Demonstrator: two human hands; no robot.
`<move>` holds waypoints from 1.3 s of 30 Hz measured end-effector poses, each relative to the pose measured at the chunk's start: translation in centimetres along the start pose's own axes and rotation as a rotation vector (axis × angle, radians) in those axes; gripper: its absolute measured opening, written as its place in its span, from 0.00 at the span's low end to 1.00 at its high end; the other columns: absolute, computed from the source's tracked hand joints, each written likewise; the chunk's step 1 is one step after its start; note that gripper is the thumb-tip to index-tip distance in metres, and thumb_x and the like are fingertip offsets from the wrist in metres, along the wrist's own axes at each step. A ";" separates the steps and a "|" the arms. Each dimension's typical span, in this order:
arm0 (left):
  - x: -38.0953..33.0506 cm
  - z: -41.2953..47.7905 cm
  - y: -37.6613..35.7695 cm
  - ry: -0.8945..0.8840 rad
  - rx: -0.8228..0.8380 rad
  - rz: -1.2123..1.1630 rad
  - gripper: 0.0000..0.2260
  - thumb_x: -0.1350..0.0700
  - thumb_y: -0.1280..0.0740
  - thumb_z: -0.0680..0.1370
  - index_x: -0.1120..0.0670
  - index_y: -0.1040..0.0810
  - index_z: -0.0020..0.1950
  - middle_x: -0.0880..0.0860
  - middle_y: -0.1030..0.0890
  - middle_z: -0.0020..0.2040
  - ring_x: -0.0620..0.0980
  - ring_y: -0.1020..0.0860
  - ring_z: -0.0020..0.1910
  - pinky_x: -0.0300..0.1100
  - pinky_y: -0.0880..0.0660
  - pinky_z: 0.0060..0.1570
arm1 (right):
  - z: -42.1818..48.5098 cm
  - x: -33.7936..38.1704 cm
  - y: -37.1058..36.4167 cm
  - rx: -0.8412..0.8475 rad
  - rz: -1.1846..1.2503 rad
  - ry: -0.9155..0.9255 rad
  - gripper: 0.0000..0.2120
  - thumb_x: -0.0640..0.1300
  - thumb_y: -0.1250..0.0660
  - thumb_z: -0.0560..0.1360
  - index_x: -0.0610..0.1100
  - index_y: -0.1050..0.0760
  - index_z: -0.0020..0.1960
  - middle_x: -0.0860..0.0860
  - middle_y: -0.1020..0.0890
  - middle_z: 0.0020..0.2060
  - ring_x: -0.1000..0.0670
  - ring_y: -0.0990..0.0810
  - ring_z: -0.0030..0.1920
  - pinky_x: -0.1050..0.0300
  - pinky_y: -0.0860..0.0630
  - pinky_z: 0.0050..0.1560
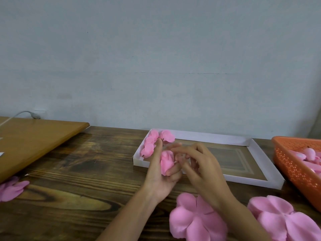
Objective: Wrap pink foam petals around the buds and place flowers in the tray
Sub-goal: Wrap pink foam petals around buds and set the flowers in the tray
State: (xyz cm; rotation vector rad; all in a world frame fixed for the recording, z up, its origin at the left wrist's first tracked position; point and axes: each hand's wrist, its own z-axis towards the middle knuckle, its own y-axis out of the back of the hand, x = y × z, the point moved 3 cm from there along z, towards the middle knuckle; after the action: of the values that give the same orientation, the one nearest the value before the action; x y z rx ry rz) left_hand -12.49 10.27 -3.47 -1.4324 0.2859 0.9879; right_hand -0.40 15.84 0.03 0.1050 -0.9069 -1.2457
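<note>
The left hand's fingers curl round the half-wrapped foam flower, index finger straight up behind it. The flower's long axis stands roughly upright. The right hand sits just beside it on the right, its fingers blurred and loosely spread; I cannot tell whether they pinch a petal.

The white tray lies directly beyond both hands, with finished flowers in its far-left corner, so placing looks like a short forward reach with nothing in the way.

Flat petal pieces lie on the surface nearer the person, and an orange basket stands to the right.
</note>
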 end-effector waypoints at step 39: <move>0.2 -1.2 0.4 0.192 -0.011 -0.131 0.30 0.28 0.35 0.72 0.57 0.26 0.40 0.53 0.26 0.22 0.42 0.35 0.12 0.29 0.45 0.13 | 0.1 2.0 1.9 0.323 -0.140 0.152 0.07 0.40 0.34 0.81 0.52 0.23 0.53 0.58 0.31 0.50 0.55 0.27 0.47 0.63 0.30 0.43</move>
State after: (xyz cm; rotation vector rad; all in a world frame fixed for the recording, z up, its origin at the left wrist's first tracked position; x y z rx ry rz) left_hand -12.20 9.21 -4.09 -1.5392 0.3232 0.7482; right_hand 1.11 14.90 2.13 0.5203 -0.9738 -1.1930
